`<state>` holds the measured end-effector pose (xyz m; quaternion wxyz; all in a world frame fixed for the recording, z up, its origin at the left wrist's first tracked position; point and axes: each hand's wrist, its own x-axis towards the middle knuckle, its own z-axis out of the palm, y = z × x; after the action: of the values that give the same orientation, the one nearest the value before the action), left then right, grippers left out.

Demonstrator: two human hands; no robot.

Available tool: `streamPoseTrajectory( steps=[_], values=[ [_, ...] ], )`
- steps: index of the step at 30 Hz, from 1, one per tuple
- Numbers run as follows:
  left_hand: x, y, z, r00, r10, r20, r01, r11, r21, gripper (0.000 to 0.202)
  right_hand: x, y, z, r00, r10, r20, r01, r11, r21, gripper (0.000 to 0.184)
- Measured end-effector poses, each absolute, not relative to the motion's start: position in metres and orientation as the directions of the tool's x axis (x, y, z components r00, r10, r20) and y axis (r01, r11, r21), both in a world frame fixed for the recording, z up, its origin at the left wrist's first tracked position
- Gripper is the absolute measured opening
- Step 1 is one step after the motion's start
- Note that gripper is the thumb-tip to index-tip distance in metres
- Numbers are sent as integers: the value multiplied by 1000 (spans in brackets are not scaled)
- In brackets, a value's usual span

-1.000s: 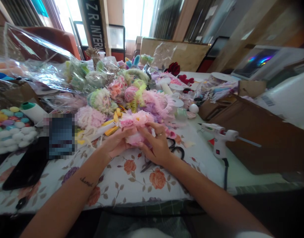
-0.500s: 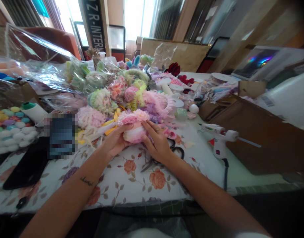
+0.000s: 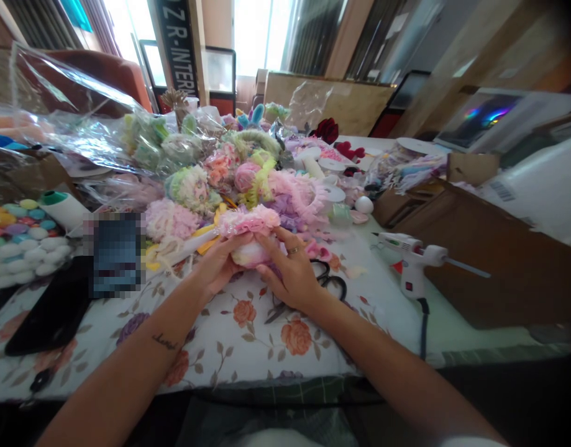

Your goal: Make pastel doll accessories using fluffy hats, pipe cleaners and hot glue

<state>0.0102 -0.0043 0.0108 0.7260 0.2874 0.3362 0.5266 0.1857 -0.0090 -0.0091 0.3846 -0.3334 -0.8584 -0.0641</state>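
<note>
Both hands hold one pink ruffled fabric flower piece (image 3: 250,221) with a pale rounded underside, just above the floral tablecloth (image 3: 229,347). My left hand (image 3: 215,264) cups it from the left with fingers curled under it. My right hand (image 3: 289,267), a ring on one finger, presses its fingers and thumb against the right side. Black-handled scissors (image 3: 329,279) lie just right of my right hand.
A white hot glue gun (image 3: 413,257) with its cord stands to the right, beside a brown cardboard box (image 3: 490,261). A heap of pastel fabric flowers (image 3: 220,174) and clear plastic bags fills the back. A tray of coloured balls (image 3: 19,239) and a black phone (image 3: 47,316) lie left.
The pink piece has been turned between the hands. My right fingers first lay flatter along its side, then curled up over it again. Nothing else moved.
</note>
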Motion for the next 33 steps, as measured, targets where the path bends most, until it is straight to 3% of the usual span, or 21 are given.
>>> streamPoseTrajectory(
  steps=[7, 15, 18, 24, 33],
  values=[
    [10, -4, 11, 193, 968, -162, -565, 245, 788, 21, 191, -8, -12, -399, 595, 698, 581, 753, -309, 48],
    [10, -3, 11, 152, 967, -204, -605, 255, 754, 27, 190, -3, -11, -312, 622, 719, 550, 735, -397, 44],
    [11, -4, 12, 156, 968, -199, -616, 253, 746, 29, 191, -4, -10, -284, 607, 742, 560, 734, -385, 45],
    [10, -3, 8, 183, 967, -177, -589, 252, 768, 20, 189, -7, -11, -436, 575, 692, 588, 764, -265, 48],
    [6, 0, 6, 206, 965, -163, -579, 255, 774, 33, 191, -5, -12, -320, 620, 716, 563, 732, -383, 44]
  ],
)
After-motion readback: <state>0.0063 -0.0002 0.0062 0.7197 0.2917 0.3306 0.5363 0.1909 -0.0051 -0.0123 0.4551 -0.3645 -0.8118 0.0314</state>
